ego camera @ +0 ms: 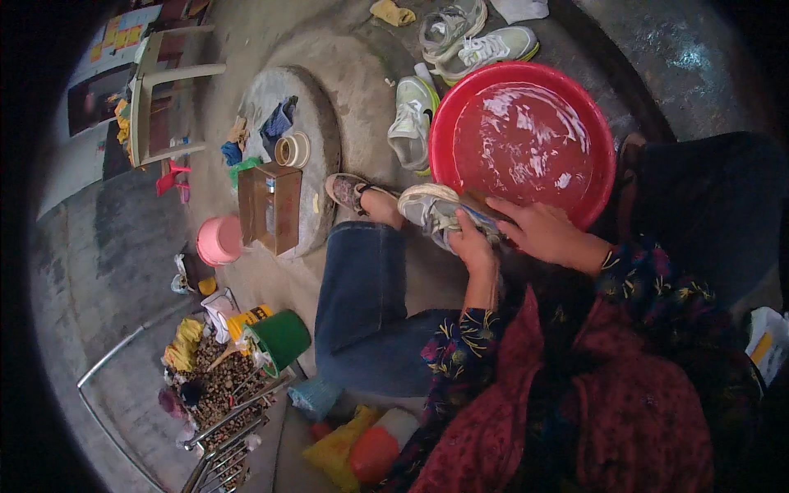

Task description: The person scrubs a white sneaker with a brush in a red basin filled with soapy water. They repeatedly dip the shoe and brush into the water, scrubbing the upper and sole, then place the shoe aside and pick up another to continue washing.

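Observation:
My left hand [473,243] grips a grey-and-white sneaker [428,206] by its upper, the pale toe pointing left. My right hand [542,229] lies over the sneaker's far side, holding what looks like a brown-backed brush [476,201] against it; the fingers partly hide it. Just beyond both hands stands a red plastic basin [445,132] with water [524,142] in it, its rim close to the sneaker. Left of the basin rests a pale sneaker with a yellow-green sole [410,120]. Another white-laced sneaker [493,49] and a greyer one [453,28] lie behind the basin.
A round concrete slab [320,111] bears a cardboard box [271,209] and a cup [290,150]. Near it is a pink bucket [220,240]. A green bucket [280,339] lies tipped by metal rails [228,453]. A yellow bag [342,447] sits near my leg.

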A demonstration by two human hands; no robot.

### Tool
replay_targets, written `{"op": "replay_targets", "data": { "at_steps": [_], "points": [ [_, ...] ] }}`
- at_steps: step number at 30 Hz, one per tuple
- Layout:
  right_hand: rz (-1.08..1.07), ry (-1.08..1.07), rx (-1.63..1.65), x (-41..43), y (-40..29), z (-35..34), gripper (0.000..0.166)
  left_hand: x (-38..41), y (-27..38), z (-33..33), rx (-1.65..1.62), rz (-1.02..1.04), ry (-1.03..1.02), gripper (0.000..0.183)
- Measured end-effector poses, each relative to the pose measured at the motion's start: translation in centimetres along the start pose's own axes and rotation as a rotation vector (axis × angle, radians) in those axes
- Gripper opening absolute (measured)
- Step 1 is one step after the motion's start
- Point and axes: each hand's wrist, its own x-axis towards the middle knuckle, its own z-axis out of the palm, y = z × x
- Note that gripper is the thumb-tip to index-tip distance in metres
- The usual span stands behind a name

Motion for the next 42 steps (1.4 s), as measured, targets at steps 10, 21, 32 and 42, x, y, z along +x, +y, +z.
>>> {"op": "replay_targets", "data": {
  "at_steps": [10, 21, 32, 42],
  "points": [
    [-0.013, 0.057, 0.041, 5.4, 3.6, 2.1, 0.045, -0.1, -0.6, 1.0, 0.126, 0.067, -0.053, 0.036],
    [0.430, 0.189, 0.170, 6.0, 16.0, 2.1, 0.048, -1.0, 0.0, 1.5, 0.057, 0.075, -0.019, 0.042],
    [0.110, 0.060, 0.035, -2.7, 0.1, 1.2, 0.047, 0.7, -0.3, 1.0, -0.066, -0.208, -0.015, 0.043],
    [0.098, -0.121, -0.005, -4.5, -1.3, -1.9, 0.048, 2.1, 2.1, 0.6, -0.223, -0.315, -0.038, 0.052]
  ]
}}
